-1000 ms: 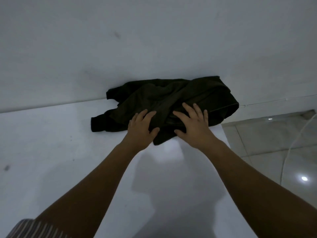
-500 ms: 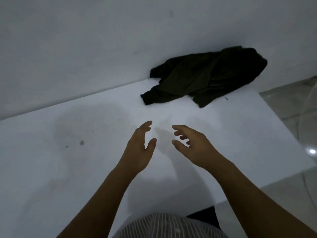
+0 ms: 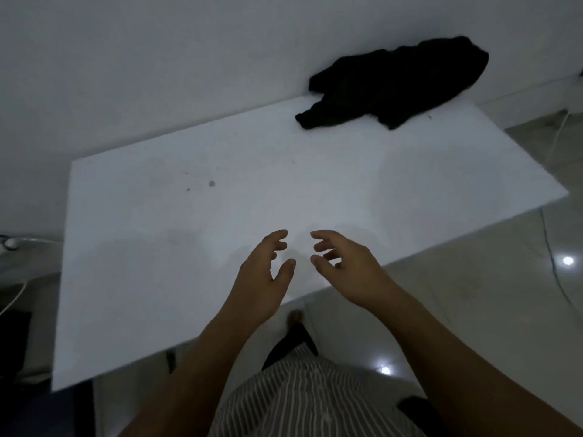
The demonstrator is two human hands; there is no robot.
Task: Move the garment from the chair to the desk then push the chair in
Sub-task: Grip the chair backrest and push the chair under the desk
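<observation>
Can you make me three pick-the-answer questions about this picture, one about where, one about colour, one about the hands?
1. Where is the garment?
A. far right corner of the desk
B. on the floor
C. in a hand

2. What colour is the garment?
A. white
B. black
C. red

3. What are the left hand and right hand doing?
A. holding the garment
B. pressing on the desk
C. open, holding nothing

Answers: 1 A, it lies by the wall at the far right; 2 B, it looks black; 3 C, fingers are spread, empty.
</observation>
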